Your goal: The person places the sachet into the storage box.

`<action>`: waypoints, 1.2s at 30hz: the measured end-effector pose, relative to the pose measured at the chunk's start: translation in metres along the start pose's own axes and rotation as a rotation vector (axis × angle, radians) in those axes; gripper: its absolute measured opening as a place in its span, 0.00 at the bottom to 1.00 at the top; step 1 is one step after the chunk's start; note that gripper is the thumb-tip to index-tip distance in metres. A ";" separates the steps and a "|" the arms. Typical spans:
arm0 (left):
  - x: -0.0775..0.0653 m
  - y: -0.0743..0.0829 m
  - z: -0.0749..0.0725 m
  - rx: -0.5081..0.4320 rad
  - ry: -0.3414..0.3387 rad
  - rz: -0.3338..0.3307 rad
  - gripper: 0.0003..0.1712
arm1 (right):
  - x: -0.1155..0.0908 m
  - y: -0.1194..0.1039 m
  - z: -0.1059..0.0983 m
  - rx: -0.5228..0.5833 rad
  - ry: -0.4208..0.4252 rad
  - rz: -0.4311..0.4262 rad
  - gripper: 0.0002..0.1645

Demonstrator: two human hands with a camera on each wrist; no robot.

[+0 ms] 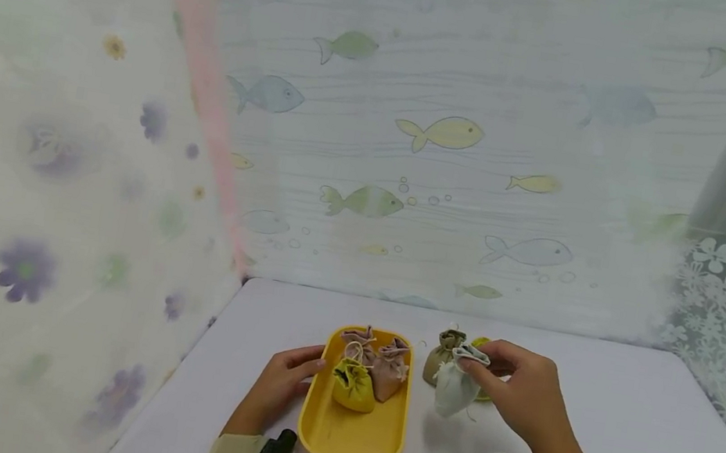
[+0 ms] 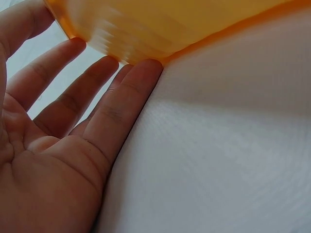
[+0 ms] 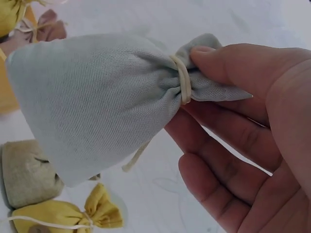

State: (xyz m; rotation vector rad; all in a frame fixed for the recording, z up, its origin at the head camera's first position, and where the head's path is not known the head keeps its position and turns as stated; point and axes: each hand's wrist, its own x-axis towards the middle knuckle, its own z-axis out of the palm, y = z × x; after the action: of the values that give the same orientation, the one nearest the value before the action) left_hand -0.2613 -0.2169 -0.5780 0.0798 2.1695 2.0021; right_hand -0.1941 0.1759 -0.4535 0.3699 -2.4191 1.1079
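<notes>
A pale grey-blue drawstring pouch [image 3: 102, 97] hangs from my right hand [image 1: 526, 387], its gathered neck pinched between thumb and fingers. It is tilted above the table, right of the yellow tray [image 1: 349, 446]. My left hand [image 1: 277, 383] touches the tray's left side with its fingertips; in the left wrist view the fingers [image 2: 121, 107] are fairly straight against the wall. Inside the tray, a yellow pouch [image 1: 355, 388] and two mauve-pink pouches, one a dusty pink pouch [image 1: 388, 373], sit together at the far end.
Behind the held pouch, an olive-brown pouch [image 1: 437, 361] and another yellow pouch [image 3: 53, 216] lie on the white table [image 1: 630, 427]. A fish-print curtain [image 1: 440, 191] hangs at the table's far edge, and a flowered one [image 1: 52, 209] along the left.
</notes>
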 end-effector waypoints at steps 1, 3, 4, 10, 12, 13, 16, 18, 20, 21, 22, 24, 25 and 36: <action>0.000 0.000 0.000 0.000 0.002 -0.003 0.33 | 0.000 -0.001 0.001 0.003 0.005 -0.006 0.09; 0.000 0.000 0.001 0.003 0.007 -0.004 0.33 | 0.000 -0.003 0.003 0.008 0.016 -0.018 0.09; 0.001 0.000 0.001 -0.001 0.007 -0.002 0.33 | 0.000 -0.004 0.004 0.009 0.023 -0.023 0.09; 0.001 0.002 0.001 -0.013 0.005 0.005 0.34 | 0.000 -0.013 0.012 0.041 0.037 -0.012 0.10; 0.000 0.002 0.001 -0.007 0.005 0.010 0.34 | 0.000 -0.016 0.016 0.057 0.032 -0.002 0.10; 0.000 0.002 0.001 -0.011 0.005 0.007 0.34 | 0.000 -0.016 0.018 0.064 0.029 0.004 0.10; 0.000 0.001 0.001 -0.007 0.003 0.010 0.34 | -0.001 -0.018 0.024 0.088 0.028 0.002 0.10; 0.000 0.000 0.002 -0.006 0.002 0.012 0.33 | -0.001 -0.018 0.027 0.104 0.033 -0.005 0.10; 0.000 0.000 0.002 -0.003 0.002 0.017 0.33 | -0.001 -0.019 0.029 0.119 0.037 -0.007 0.10; 0.000 -0.001 0.002 -0.005 0.003 0.017 0.33 | -0.001 -0.020 0.030 0.126 0.040 -0.005 0.10; 0.000 -0.001 0.002 -0.001 0.002 0.023 0.33 | -0.002 -0.020 0.031 0.132 0.041 -0.002 0.11; 0.000 -0.001 0.002 0.003 0.003 0.025 0.33 | -0.002 -0.021 0.034 0.140 0.039 -0.001 0.11; 0.000 -0.001 0.002 0.006 0.004 0.024 0.33 | -0.002 -0.022 0.035 0.145 0.038 -0.002 0.11; 0.001 -0.002 0.002 0.021 0.015 0.009 0.34 | -0.003 -0.028 0.053 0.199 0.028 -0.052 0.09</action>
State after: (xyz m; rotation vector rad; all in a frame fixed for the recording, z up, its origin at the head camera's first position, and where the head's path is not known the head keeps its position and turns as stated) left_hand -0.2619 -0.2151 -0.5804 0.0784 2.2033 1.9916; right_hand -0.1953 0.1176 -0.4677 0.4755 -2.2679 1.3261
